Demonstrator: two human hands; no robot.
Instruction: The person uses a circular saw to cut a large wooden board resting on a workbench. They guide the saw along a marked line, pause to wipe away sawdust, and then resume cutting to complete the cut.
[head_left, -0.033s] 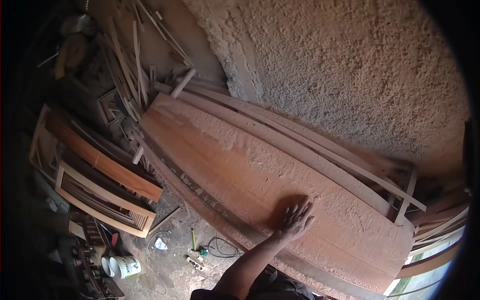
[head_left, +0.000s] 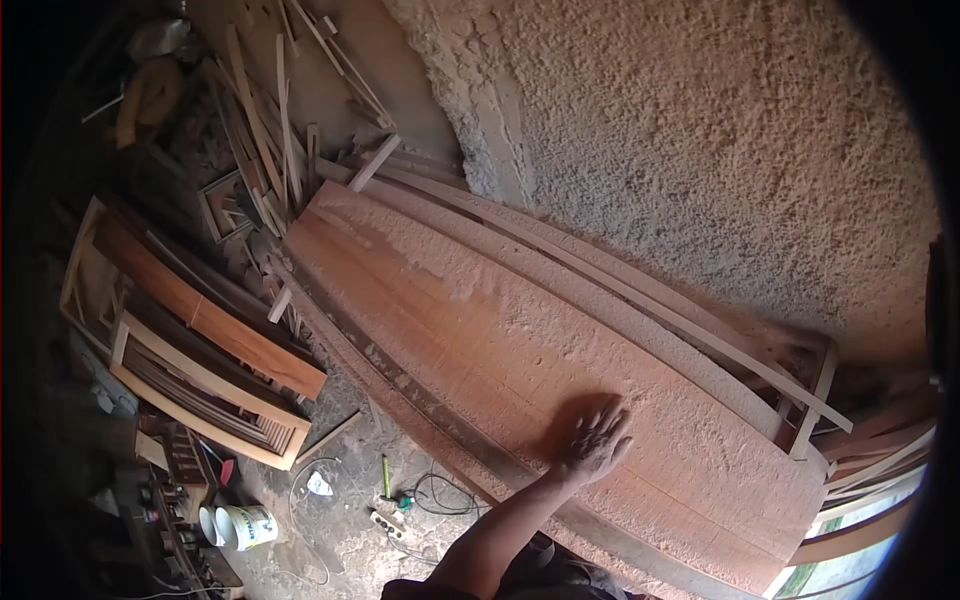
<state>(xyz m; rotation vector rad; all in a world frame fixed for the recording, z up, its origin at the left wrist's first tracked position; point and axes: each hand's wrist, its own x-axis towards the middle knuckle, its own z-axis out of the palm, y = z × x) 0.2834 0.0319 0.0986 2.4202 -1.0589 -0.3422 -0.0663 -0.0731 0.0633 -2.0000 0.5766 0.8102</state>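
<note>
My left hand (head_left: 597, 442) rests palm down with fingers apart on a wide, long wooden panel (head_left: 455, 335) coated in pale, pinkish sawdust. My forearm reaches up from the lower edge, across the panel's near rim. Long boards (head_left: 650, 355) lie along the far side of the panel, and short wooden battens (head_left: 375, 160) cross them near the ends. My right hand is out of sight.
A rough plastered wall (head_left: 700, 150) rises behind the panel. Loose strips (head_left: 285, 110) lean at upper left, above stacked door frames (head_left: 205, 432). Cables (head_left: 440, 495), a power strip (head_left: 388, 523), white buckets (head_left: 240, 527) and tools lie on the floor. More boards (head_left: 850, 535) stand at right.
The view has shifted slightly, so the frames and strips at upper left sit a little further right. My left hand stays on the panel in about the same place.
</note>
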